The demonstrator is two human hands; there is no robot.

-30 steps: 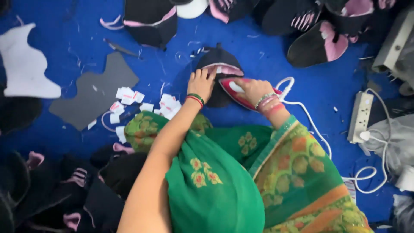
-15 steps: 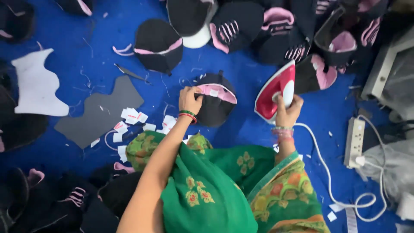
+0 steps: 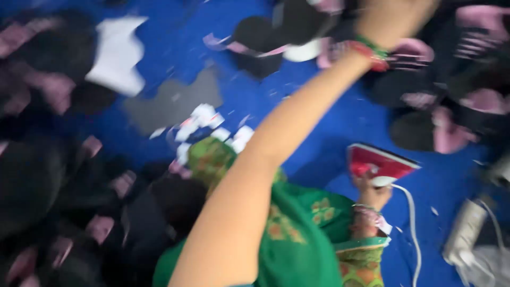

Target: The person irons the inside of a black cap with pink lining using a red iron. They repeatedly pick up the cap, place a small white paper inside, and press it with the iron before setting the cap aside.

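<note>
While the picture is badly blurred, the right hand [image 3: 373, 192] can be seen closed around the handle of a red-and-white electric iron [image 3: 378, 163], lifted on its heel just above the blue cloth floor [image 3: 329, 122]. The left hand [image 3: 396, 18] reaches far forward over black-and-pink cap pieces [image 3: 425, 90]; its grip cannot be told. Many pieces lie scattered, so pressing looks midway at best.

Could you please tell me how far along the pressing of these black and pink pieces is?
Many black and pink pieces lie spread on the blue cloth, though blur hides which are pressed. In hand: the right hand holds the red iron on the cloth, while the left hand reaches toward the far pieces. More lie piled at the left.
</note>
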